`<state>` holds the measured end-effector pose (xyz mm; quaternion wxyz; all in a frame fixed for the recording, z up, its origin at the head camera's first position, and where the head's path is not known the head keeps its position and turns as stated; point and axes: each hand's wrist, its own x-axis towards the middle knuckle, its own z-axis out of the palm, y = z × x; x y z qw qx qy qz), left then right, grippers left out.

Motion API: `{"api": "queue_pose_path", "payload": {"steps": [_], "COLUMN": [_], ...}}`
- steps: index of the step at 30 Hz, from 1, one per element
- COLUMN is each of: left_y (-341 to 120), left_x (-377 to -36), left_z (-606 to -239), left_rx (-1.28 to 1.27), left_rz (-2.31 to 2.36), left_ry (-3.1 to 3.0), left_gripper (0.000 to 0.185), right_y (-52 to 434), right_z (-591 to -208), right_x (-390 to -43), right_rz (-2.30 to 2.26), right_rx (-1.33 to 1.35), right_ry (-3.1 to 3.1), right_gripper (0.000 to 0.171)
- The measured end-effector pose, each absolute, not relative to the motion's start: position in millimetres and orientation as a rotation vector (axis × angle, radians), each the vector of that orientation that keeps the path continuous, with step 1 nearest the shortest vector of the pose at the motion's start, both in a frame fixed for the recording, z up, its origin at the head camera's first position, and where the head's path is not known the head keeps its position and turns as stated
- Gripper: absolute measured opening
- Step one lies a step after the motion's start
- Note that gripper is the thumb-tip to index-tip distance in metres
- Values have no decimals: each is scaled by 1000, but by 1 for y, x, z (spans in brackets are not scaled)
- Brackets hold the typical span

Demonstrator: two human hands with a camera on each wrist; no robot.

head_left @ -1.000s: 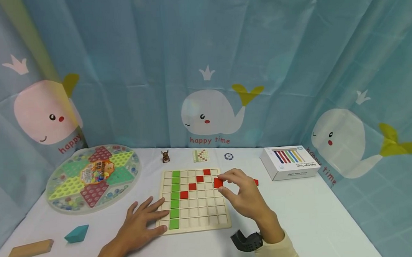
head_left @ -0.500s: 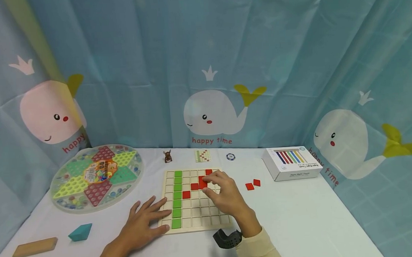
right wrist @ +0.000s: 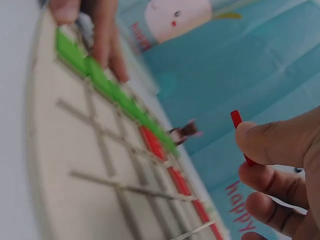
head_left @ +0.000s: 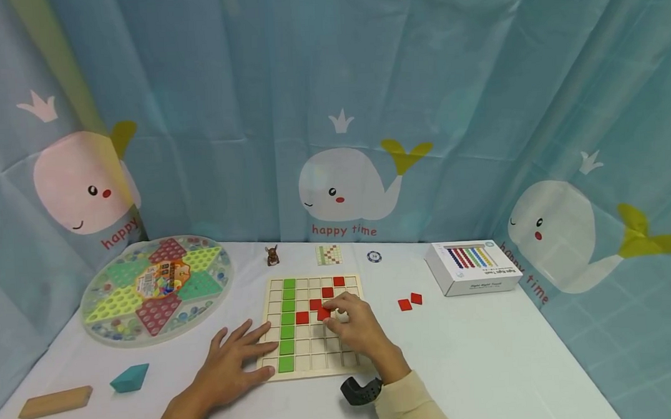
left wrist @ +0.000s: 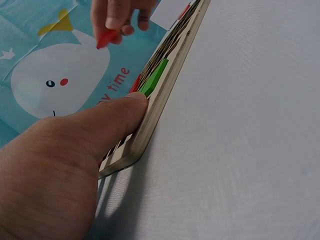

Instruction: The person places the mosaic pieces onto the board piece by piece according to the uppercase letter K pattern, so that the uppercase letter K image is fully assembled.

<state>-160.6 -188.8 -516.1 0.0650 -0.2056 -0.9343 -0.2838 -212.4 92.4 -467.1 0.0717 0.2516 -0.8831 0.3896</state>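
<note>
Shifted down and left since earlier frame: right hand (head_left: 356, 328), now over centre of grid board (head_left: 314, 360), fingertips pinching red tile (head_left: 323, 314) just above the cells. Left hand (head_left: 230, 364) flat at lower left board edge, fingers spread, pressing. Two spare red tiles (head_left: 409, 301) right of board.

**Both hands low in the frame, one flat, one pinching**

The left hand (head_left: 230, 364) lies flat at lower centre-left, fingers spread and straight, forearm running off the bottom edge. The right hand (head_left: 354, 326) sits just right of it near centre, fingers curled, thumb and fingertips pinched together, a cream sleeve and dark wrist strap behind.
</note>
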Motion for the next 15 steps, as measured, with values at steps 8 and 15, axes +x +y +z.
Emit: {"api": "queue_pose_path", "payload": {"steps": [8, 15], "left_y": [-189, -190], "left_x": [-161, -162], "left_z": [-517, -518], "left_rx": [-623, -621], "left_rz": [-864, -869], "left_ry": [-2821, -2818], "left_gripper": [46, 47], "right_y": [87, 82], "right_z": [-488, -493], "right_x": [-215, -213], "right_rz": [1096, 976], "right_rx": [764, 766], "right_ry": [-2767, -2828], "right_gripper": [25, 23]}}
